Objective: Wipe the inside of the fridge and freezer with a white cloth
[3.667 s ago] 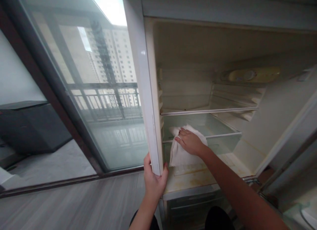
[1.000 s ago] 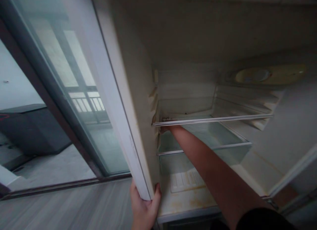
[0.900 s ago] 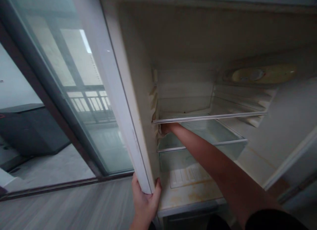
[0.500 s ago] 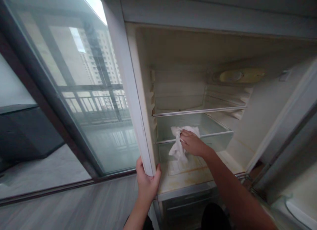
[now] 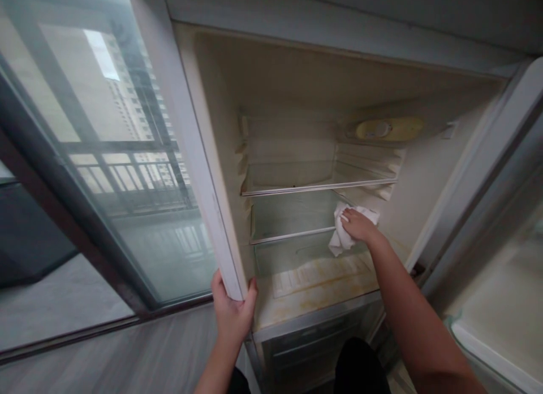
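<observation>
Inside an open refrigerator [image 5: 271, 315], my right hand [image 5: 358, 224] presses a crumpled white cloth [image 5: 341, 238] onto the right end of the lower glass shelf [image 5: 292, 234]. Part of the cloth hangs over that shelf's front edge. My left hand [image 5: 234, 309] grips the refrigerator's left side wall [image 5: 212, 196] near its lower corner, thumb on the inner face and fingers around the outside. Above the cloth is the upper glass shelf [image 5: 318, 186], with a small dark speck near its front edge. Yellow-brown stains mark the compartment floor [image 5: 322, 295].
The open door [image 5: 500, 326] stands at the right. A yellowish control and lamp housing [image 5: 390, 128] sits on the inner right wall. Below is a second compartment [image 5: 309, 354] with drawer fronts. A sliding glass door [image 5: 161, 252] is on the left, above grey flooring [image 5: 169, 349].
My right hand has slid the cloth rightward along the lower shelf. The left hand keeps its hold on the side wall. My view has shifted slightly to the right.
</observation>
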A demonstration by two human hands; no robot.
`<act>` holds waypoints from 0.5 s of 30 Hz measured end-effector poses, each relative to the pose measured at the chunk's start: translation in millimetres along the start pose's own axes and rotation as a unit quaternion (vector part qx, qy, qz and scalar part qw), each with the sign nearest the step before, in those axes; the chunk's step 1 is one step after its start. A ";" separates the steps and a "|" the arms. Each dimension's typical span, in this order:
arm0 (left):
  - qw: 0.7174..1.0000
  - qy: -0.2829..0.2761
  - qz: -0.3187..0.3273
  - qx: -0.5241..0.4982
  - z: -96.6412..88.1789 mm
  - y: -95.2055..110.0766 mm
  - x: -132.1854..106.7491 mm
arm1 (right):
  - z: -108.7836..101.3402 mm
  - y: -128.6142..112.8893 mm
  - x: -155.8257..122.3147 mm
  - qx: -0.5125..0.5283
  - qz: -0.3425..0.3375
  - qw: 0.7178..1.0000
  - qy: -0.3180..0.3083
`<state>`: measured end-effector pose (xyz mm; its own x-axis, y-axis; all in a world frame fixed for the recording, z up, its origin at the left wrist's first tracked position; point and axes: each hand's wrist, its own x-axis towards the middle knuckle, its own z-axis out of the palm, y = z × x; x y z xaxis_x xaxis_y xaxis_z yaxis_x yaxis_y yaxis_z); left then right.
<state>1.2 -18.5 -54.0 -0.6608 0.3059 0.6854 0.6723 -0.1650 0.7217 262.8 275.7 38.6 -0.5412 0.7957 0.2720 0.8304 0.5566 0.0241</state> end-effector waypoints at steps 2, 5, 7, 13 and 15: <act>1.000 0.007 0.000 0.008 0.2 0.9 -0.5 | -2.8 -5.7 16.9 0.011 -0.020 0.999 -0.030; 1.000 0.023 0.000 0.022 0.7 0.7 -1.4 | -3.4 -24.4 47.2 -0.019 -0.121 0.990 -0.068; 0.999 0.030 -0.006 0.025 0.9 -0.1 -1.9 | -1.3 -44.4 68.8 -0.054 -0.198 0.975 -0.078; 0.998 0.050 -0.009 0.045 -0.1 -3.0 -3.7 | 5.5 -124.3 122.0 -0.083 -0.291 0.949 -0.088; 0.998 0.053 -0.021 0.042 -0.1 -6.4 -5.2 | 5.1 -147.3 135.5 -0.079 -0.309 0.943 -0.094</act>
<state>0.3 -19.2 -62.2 -0.7169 0.2094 0.6650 0.6666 -0.0736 0.7418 66.5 302.8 67.1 -0.9302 0.3667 -0.0162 0.3492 0.8976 0.2690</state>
